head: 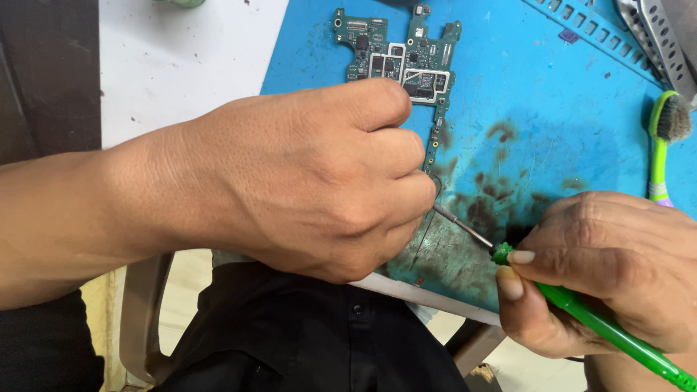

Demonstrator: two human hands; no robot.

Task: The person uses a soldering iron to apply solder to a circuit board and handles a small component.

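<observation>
A green circuit board (396,54) lies on a blue work mat (552,109), with metal shields near its middle. My left hand (312,178) is curled into a fist over the board's lower part and hides it; I cannot tell what its fingers grip. My right hand (617,272) holds a green-handled soldering iron (602,327) like a pen at the lower right. The iron's metal tip (457,223) points left and reaches the fingertips of the left hand, above a dark burnt stain on the mat.
A green brush (664,138) with grey bristles lies at the mat's right edge. A perforated metal tool (661,40) sits in the top right corner. White table surface (181,58) lies left of the mat. My dark clothing (312,334) and a chair fill the bottom.
</observation>
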